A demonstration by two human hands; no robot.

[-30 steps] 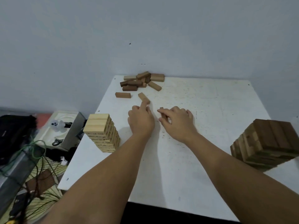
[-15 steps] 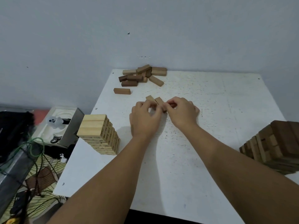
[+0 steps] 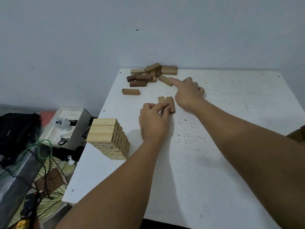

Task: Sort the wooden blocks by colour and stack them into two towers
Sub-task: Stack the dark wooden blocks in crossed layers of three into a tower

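Head cam, looking fwd/down at white table (image 3: 198,162), close-in, one view.

Black bag (image 3: 15,129), green cable (image 3: 43,150), white tray (image 3: 66,115).

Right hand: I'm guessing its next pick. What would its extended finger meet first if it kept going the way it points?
Probably the slanted mid-brown wooden block: the right hand already has its fingertip at that block's near end.
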